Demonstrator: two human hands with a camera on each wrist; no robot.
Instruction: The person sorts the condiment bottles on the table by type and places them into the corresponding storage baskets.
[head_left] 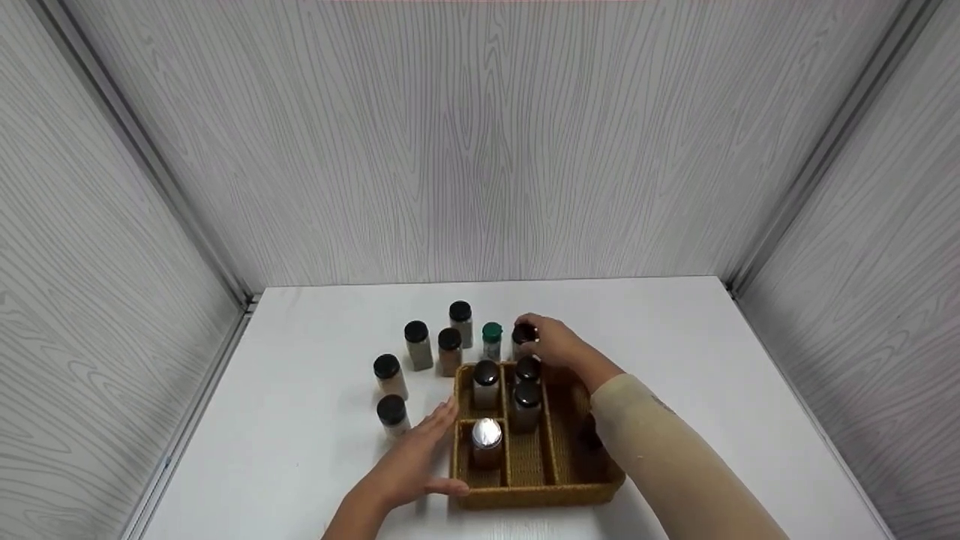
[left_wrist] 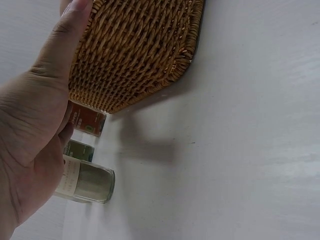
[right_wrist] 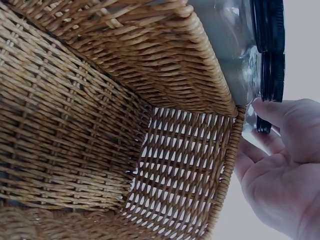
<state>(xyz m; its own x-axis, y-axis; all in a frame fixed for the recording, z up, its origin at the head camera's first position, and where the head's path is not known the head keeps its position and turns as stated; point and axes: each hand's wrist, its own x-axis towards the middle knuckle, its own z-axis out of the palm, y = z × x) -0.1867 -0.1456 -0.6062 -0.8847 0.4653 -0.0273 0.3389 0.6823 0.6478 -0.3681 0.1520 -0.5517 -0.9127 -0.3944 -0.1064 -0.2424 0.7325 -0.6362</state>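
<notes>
My right hand (head_left: 559, 343) reaches over the back edge of a divided wicker basket (head_left: 540, 496). Its fingers and thumb curl round a black-lidded spice jar (head_left: 523, 335) standing just behind the basket; the right wrist view shows the lid (right_wrist: 263, 125) between them. My left hand (head_left: 412, 461) rests against the basket's left side, fingers extended along it and thumb (left_wrist: 60, 45) at the front corner. Inside the basket, two dark-lidded jars (head_left: 526, 409) stand in the middle section, another jar (head_left: 486, 386) at back left, and a shiny-topped jar (head_left: 487, 442) at front left.
Behind the basket stands a green-capped jar (head_left: 492, 341). Several black-lidded jars, among them a greenish one (head_left: 418, 346) and a reddish-brown one (head_left: 450, 352), stand to the left and back on the white table (head_left: 300, 420). Grey wood-patterned panels (head_left: 465, 150) enclose three sides.
</notes>
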